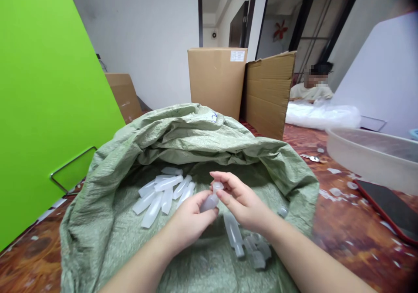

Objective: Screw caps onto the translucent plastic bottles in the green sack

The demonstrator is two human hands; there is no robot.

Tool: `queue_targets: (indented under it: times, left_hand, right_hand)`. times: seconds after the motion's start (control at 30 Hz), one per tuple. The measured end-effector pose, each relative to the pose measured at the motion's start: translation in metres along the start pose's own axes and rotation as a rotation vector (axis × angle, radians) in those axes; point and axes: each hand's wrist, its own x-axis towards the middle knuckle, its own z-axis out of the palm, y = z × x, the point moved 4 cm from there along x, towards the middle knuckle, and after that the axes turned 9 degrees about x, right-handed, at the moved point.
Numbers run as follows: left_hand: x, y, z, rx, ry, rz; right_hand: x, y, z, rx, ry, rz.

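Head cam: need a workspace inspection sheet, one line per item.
Surface: red-brown patterned table, scattered with small white scraps.
Job's things: small translucent bottle held over the green woven sack; a loose pile of similar bottles lies in the sack, and a few more bottles lie under the right wrist.
Clutter: translucent tub, dark phone with red edge, two cardboard boxes, clear plastic bag heap.
Grippers: left hand grips the bottle body; right hand pinches its cap end.
Cables: nothing seen.
Surroundings: green board at left, white panel at right, another person seated behind the bag heap, doorways beyond.
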Motion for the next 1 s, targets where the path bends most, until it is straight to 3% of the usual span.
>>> queue_targets:
  times: [0.1, 0.3, 0.53, 0.63, 0.77, 0.9, 1.0]
  left_hand:
    - [0.0, 0.0, 0.003, -0.172, -0.099, 0.002]
    - [0.002, 0.0, 0.001, -0.539, -0.186, 0.055]
    - [-0.004, 0.006, 0.005, -0.818, -0.357, 0.095]
    - [-0.004, 0.003, 0.005, -0.761, -0.332, -0.027]
    - [-0.003, -0.002, 0.004, -0.607, -0.217, -0.147]
    - [0.0, -0.003, 0.0, -0.205, -0.112, -0.086]
    - [0.003, -0.003, -0.007, 0.051, 0.028, -0.044]
  right_hand:
    - [0.001, -0.005, 0.0, -0.027, -0.042, 0.006]
    - [0.002, 0.0, -0.009, 0.327, -0.022, 0.166]
    - [0.0, -0.007, -0.007, 0.581, -0.12, 0.055]
    - [0.0, -0.009, -0.006, 0.473, -0.154, 0.066]
    - [0.002, -0.004, -0.011, 0.067, -0.023, 0.152]
    - [0.003, 0.007, -0.014, -0.309, -0.006, 0.321]
    - [0.004, 0.009, -0.016, -0.337, -0.04, 0.323]
